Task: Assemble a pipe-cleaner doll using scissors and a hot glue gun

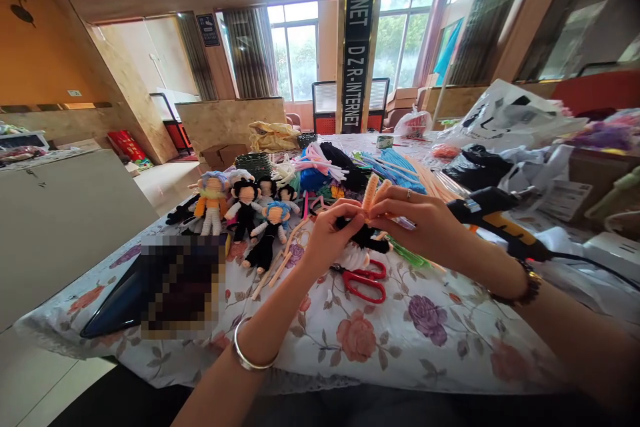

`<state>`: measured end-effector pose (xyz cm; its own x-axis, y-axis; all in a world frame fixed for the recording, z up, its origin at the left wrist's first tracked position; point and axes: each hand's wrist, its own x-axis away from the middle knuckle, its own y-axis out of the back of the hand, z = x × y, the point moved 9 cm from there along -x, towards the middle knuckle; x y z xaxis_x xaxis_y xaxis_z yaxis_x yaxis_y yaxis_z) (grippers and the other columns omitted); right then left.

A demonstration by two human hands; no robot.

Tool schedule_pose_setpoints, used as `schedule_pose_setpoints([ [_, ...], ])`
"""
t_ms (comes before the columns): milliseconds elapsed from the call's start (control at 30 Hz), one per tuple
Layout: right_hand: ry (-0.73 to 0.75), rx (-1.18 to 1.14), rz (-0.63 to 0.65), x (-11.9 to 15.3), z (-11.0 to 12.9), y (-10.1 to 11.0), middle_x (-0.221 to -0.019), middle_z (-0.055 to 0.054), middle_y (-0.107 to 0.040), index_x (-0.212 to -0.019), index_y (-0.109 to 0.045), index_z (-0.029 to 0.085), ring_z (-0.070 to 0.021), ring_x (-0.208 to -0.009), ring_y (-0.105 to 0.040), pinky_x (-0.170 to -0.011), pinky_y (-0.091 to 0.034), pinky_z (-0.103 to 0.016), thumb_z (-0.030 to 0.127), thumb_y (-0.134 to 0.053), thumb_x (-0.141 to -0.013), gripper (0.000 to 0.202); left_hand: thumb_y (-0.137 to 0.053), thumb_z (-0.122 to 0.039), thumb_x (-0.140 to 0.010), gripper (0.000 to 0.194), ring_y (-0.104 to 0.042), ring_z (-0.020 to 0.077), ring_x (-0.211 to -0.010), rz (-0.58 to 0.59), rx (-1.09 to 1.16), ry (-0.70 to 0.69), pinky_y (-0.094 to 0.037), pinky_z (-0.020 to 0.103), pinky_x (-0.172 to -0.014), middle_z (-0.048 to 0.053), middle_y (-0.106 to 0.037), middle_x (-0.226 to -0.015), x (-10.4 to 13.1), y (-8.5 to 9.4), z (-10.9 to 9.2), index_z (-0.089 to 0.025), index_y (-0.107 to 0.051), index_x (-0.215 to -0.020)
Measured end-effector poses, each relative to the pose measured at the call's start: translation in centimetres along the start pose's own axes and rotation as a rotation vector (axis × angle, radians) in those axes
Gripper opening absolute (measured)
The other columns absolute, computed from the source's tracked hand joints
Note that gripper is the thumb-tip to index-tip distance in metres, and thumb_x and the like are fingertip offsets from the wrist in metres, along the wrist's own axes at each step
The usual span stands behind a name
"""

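Observation:
Peach fuzzy stems (371, 192), bent upward in two prongs, are pinched between my left hand (334, 232) and my right hand (417, 217). The fingertips of both hands nearly meet at the base of the stems. Under my hands lie black and white fuzzy pieces (373, 240), partly hidden by my fingers. Red-handled scissors (367, 285) rest on the flowered tablecloth (320, 340) just below them. Left of my left hand, several small fuzzy dolls, one with blue hair (275, 213), sit together, with loose peach stems (280, 267) beside them.
A black and yellow glue gun (500, 223) lies right, near my right forearm. Bundles of coloured stems (400, 170) fill the table's middle back. Plastic bags (510, 113) are piled back right. A dark, partly pixelated device (120, 293) lies front left.

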<state>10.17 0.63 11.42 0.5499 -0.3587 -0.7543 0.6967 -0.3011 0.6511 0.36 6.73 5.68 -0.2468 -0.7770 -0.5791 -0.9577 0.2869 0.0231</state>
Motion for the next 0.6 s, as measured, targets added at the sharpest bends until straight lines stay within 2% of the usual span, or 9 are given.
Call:
schedule_pose_setpoints([
  [367,-0.070,0.153,-0.025,0.40,-0.16,-0.22,-0.083,-0.003,-0.063,-0.078,-0.059,0.020,-0.0142,-0.080,-0.061,-0.069,-0.050,-0.025,0.019,-0.057,-0.086,0.008,-0.067,-0.032,-0.075,0.015,-0.055,0.0148,-0.082,-0.026,-0.032,0.042,-0.040,0.026,-0.079,0.003,-0.061,-0.083,0.21,-0.11,0.32,-0.017,-0.066,-0.073],
  [600,-0.033,0.247,0.055,0.26,0.38,-0.60,-0.089,-0.007,-0.065,-0.079,-0.059,0.020,-0.0190,-0.084,-0.061,-0.072,-0.051,-0.033,0.019,-0.051,-0.088,0.013,-0.063,-0.030,-0.078,0.013,-0.055,0.0145,-0.080,-0.044,-0.096,0.003,-0.040,0.025,-0.077,0.002,-0.062,-0.081,0.26,-0.04,-0.42,-0.018,-0.065,-0.074],
])
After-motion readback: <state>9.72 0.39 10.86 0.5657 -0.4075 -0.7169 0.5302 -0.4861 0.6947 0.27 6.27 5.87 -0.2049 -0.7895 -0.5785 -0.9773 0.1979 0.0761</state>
